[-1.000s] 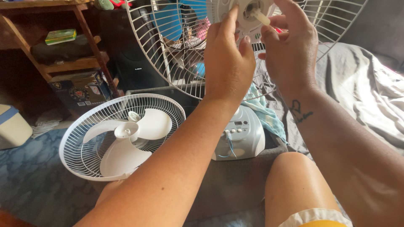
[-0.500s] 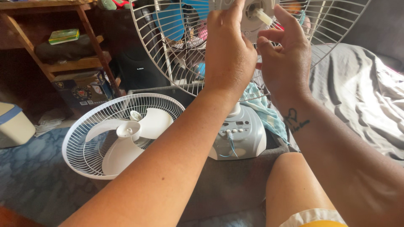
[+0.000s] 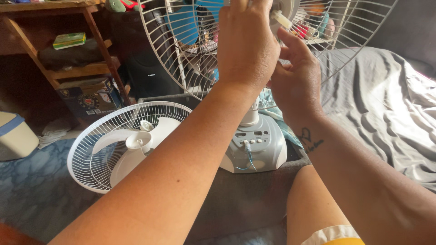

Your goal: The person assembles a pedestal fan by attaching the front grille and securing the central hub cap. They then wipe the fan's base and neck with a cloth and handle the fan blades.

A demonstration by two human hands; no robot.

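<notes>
Since a second ago, your hands have drawn together at the fan hub and the view has shifted slightly. From left: shelf (image 3: pixel 68 68) with green box (image 3: pixel 68 40); front grille (image 3: pixel 131 143) lying on the floor, blade (image 3: pixel 136 145) resting in it. Rear grille (image 3: pixel 181 54) stands upright above the base (image 3: pixel 256 147). Your left hand (image 3: pixel 247 43) is closed around the hub, hiding it. The shaft (image 3: pixel 280 19) points from the hub toward you and to the right, just above your right hand (image 3: pixel 295 79), the nearer one; its fingers curl loosely, holding nothing you can see. Grey bedsheet (image 3: pixel 386 104) lies right.
</notes>
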